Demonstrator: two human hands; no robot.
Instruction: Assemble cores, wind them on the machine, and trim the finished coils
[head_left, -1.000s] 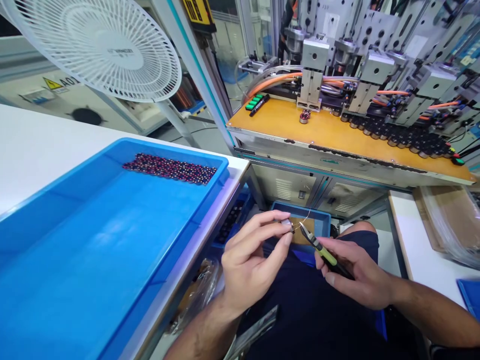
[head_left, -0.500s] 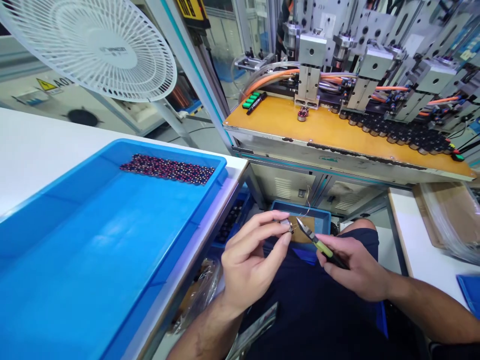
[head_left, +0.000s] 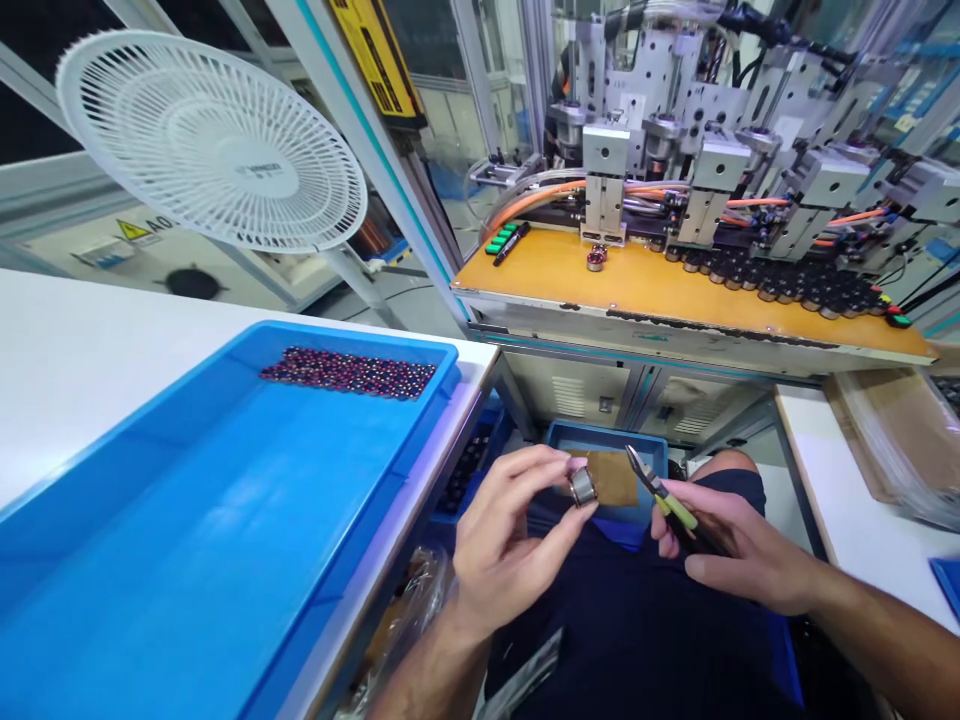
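Observation:
Between the thumb and fingertips of my left hand [head_left: 510, 545] is a small motor stator [head_left: 583, 487], a short metal ring whose silvery side faces me. My right hand [head_left: 739, 540] is wrapped round a pair of cutting pliers [head_left: 675, 508] with green and black handles. The pliers' jaws point up and left, apart from the stator. Both hands are above my lap. Below and beyond them stands a blue bin [head_left: 559, 432] with a piece of brown cardboard [head_left: 616, 480] in it.
On the left table [head_left: 97, 305] is a large blue tray [head_left: 247, 530] with rows of stators [head_left: 352, 373] at its far end. A white fan [head_left: 225, 150] stands behind. Ahead, a machine's orange bench [head_left: 540, 275] carries many black-topped parts [head_left: 787, 285]. Flattened cardboard [head_left: 892, 430] lies at right.
The stator has turned so its side faces me. The pliers have drawn away from it to the right, and the long wire seen near their jaws no longer shows. My view has shifted slightly.

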